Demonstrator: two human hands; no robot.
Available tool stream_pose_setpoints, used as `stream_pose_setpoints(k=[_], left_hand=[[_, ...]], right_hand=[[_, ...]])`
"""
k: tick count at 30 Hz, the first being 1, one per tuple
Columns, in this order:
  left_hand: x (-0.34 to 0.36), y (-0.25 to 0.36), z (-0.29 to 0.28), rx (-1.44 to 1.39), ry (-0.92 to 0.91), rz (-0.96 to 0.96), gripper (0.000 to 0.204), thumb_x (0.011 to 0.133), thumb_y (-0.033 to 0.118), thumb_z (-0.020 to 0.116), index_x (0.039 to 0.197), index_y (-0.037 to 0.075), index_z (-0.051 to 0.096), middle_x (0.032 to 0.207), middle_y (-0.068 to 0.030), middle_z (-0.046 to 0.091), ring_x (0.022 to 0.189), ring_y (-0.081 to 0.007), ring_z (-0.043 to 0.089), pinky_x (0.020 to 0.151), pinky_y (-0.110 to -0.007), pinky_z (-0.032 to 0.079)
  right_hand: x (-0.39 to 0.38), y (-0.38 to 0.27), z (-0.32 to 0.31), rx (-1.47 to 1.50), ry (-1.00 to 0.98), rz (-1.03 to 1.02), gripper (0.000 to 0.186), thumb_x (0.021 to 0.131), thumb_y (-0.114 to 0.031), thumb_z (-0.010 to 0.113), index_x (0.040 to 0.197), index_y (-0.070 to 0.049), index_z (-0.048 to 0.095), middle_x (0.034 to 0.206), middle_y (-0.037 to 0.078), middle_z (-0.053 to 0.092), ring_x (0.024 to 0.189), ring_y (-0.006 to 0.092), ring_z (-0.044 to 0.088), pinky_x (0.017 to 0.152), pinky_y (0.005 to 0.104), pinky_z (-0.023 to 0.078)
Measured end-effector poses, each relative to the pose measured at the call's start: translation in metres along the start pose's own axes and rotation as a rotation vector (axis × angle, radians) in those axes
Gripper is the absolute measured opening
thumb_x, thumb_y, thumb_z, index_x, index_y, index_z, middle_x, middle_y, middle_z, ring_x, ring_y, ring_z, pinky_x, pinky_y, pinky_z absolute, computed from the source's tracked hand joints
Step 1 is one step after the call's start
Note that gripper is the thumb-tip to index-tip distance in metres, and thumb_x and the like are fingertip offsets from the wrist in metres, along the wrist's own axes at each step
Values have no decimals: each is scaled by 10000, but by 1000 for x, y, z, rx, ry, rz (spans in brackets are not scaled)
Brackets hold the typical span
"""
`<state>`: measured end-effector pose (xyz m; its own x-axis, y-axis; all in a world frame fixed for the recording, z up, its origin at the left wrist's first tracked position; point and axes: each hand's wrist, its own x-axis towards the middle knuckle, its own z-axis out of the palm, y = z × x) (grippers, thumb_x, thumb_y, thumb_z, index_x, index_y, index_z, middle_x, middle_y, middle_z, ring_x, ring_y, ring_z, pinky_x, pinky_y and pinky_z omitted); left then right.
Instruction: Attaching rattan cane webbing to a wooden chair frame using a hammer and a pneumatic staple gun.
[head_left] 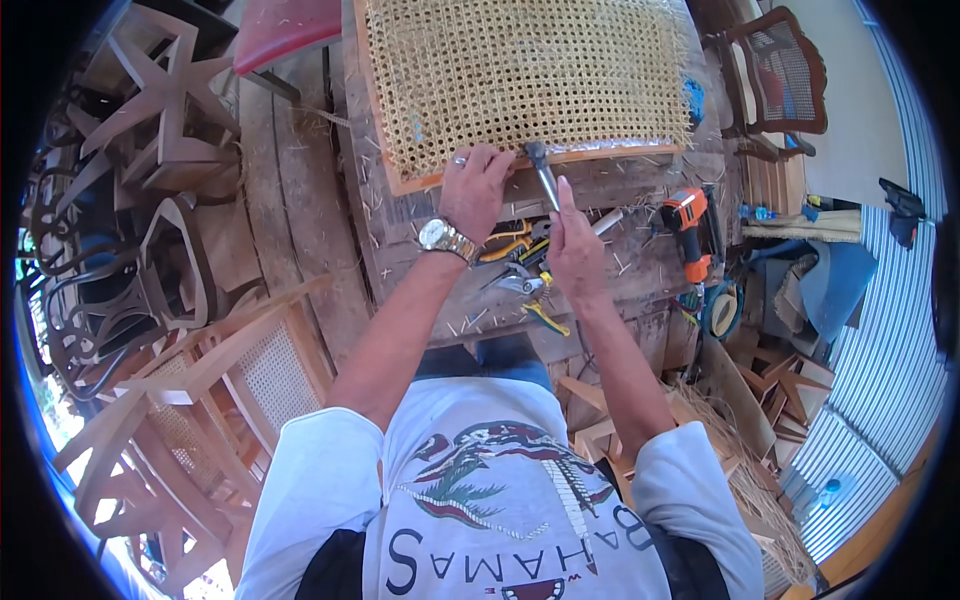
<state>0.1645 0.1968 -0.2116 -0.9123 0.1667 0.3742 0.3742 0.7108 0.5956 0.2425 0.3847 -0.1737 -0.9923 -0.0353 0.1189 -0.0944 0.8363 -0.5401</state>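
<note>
A woven cane panel (530, 80) on an orange-brown wooden frame (420, 183) lies on the workbench in front of me. My right hand (578, 250) is wrapped round the shaft of a hammer (545, 178), thumb along it. The hammer's dark head is at the frame's near edge, over the cane's border. Just left of it, my left hand (475, 195), with a ring and a wristwatch, rests on that same edge. Its fingers are bent together, and what they pinch, if anything, is too small to make out.
Yellow-handled pliers (507, 246), cutters (522, 280) and scattered cane bits lie on the bench (640, 262) nearer me. An orange-and-black power tool (688, 235) stands at the right. Wooden chair frames (250, 370) crowd the left, a caned chair back (785, 75) the far right.
</note>
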Motion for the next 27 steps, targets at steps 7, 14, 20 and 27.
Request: stream_pose_setpoints(k=[7,14,20,27], left_hand=[[-22,1,-56,168,110,-40,276,905,172,830,1164,104,764,1139,-70,702,1030,-295,661,922,-446,541],[-31,-39,-76,-135,274,-572,305,919,239,883,1142,76,754,1028,-62,704,881,-171,680,787,-343,570],[-26,-67,-73,-304,216,-674,222,945,140,834,1121,57,727,882,8,689,766,-86,620,721,-262,544],[-31,-72,-78,-190,219,-543,317,930,140,849,1203,63,706,1078,-29,669,810,-90,610,728,-268,539]], right_hand=[[6,2,-2,110,-66,41,600,1102,-135,573,1675,-155,396,937,203,673,821,421,675,733,513,545],[6,-25,-12,164,5,62,604,1092,-116,603,1667,-136,418,913,193,671,770,388,673,730,482,546],[6,-32,-10,190,-85,128,602,1086,-96,613,1660,-130,437,913,173,654,752,367,661,727,469,547],[12,-35,1,143,-62,20,605,1087,-86,602,1664,-131,427,928,176,668,799,367,669,733,474,545]])
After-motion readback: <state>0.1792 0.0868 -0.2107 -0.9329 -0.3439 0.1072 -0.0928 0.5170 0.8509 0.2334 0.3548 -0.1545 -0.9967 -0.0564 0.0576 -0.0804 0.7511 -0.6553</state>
